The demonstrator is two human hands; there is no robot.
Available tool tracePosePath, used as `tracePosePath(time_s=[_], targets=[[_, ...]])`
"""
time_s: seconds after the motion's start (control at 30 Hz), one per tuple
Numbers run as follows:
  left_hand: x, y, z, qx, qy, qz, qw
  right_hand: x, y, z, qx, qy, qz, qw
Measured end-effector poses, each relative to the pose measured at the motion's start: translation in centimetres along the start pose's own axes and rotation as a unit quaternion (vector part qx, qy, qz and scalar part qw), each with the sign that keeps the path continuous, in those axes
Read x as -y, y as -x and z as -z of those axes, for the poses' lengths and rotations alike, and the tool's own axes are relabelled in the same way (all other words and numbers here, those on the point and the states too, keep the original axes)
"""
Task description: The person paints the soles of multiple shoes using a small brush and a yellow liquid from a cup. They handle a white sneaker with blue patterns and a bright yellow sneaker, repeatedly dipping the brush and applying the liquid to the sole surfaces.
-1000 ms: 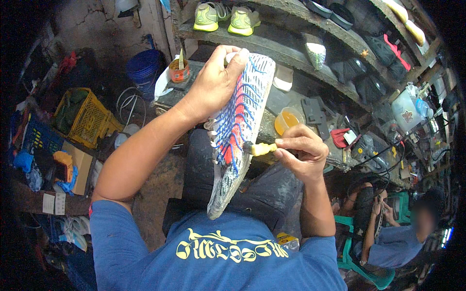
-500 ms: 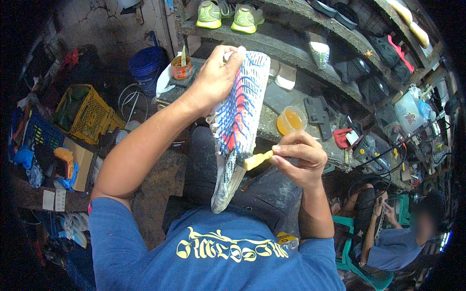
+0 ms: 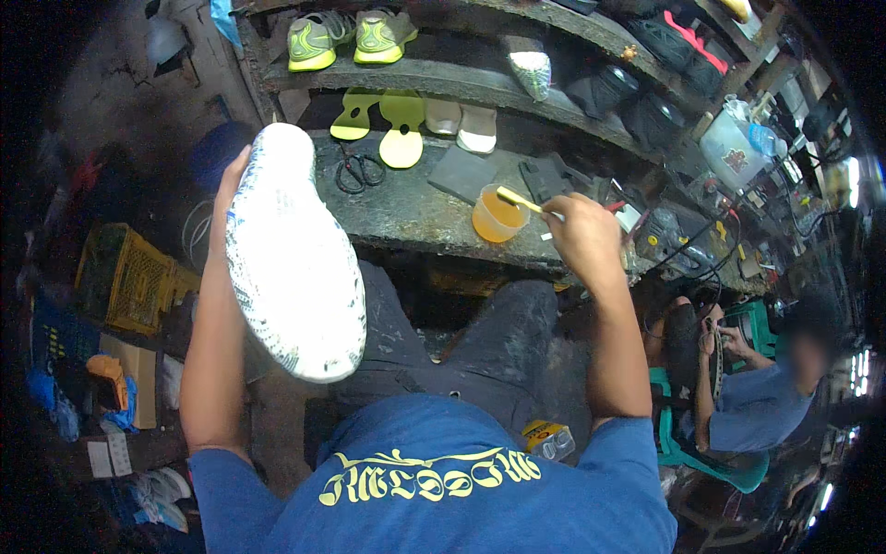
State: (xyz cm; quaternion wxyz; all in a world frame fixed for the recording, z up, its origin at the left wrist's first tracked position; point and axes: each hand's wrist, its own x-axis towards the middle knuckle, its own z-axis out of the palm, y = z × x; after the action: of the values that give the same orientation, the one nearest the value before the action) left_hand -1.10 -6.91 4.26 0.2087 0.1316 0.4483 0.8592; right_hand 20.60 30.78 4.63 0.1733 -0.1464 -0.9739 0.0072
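Observation:
My left hand point(image 3: 230, 192) grips a shoe point(image 3: 293, 258) by its edge, most of the fingers hidden behind it. The sole faces up at me, bright white, with dark speckles along the side. Over on the right, my right hand point(image 3: 589, 238) is closed around the thin yellow handle of a small brush point(image 3: 522, 200). The brush's head is over the rim of a clear plastic cup point(image 3: 496, 224) with orange-yellow liquid; whether it touches the liquid I cannot tell.
Yellow-green insoles point(image 3: 401, 137) and black-handled scissors point(image 3: 360, 173) lie on the bench point(image 3: 406, 217). Grey-green sneakers point(image 3: 383, 39) stand on the shelf above. A yellow crate point(image 3: 138, 282) is at the left. A co-worker point(image 3: 757, 397) sits at the right.
The shoe has moved left and turned, so its sole shows instead of its blue-laced upper side. My right hand has taken the brush from the shoe up to the cup. The view has shifted.

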Motion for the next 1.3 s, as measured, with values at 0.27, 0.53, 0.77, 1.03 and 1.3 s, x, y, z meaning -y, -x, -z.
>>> tracePosePath(time_s=[0.27, 0.53, 0.77, 1.03, 1.3], targets=[[1.6, 2.2, 2.5, 0.033, 0.115, 0.096, 0.988, -0.8, -0.9, -1.8, 0.024, 0.006, -0.005, 1.000], [7.0, -3.6, 0.0, -0.046, -0.027, 0.000, 0.999, -3.3, 1.3, -4.5, 0.095, -0.290, -0.062, 0.950], [10.1, -8.5, -4.5, 0.005, -0.070, -0.010, 0.997, -4.9, 2.3, -7.8, -0.001, -0.422, -0.124, 0.898], [14.3, -12.4, -6.3, -0.037, -0.121, -0.017, 0.992, -4.1, 3.0, -5.8, 0.127, -0.505, -0.188, 0.833], [14.7, -10.5, -10.8, 0.054, -0.072, -0.005, 0.996, 2.1, 4.4, 0.9, 0.006, -0.598, 0.002, 0.801]])
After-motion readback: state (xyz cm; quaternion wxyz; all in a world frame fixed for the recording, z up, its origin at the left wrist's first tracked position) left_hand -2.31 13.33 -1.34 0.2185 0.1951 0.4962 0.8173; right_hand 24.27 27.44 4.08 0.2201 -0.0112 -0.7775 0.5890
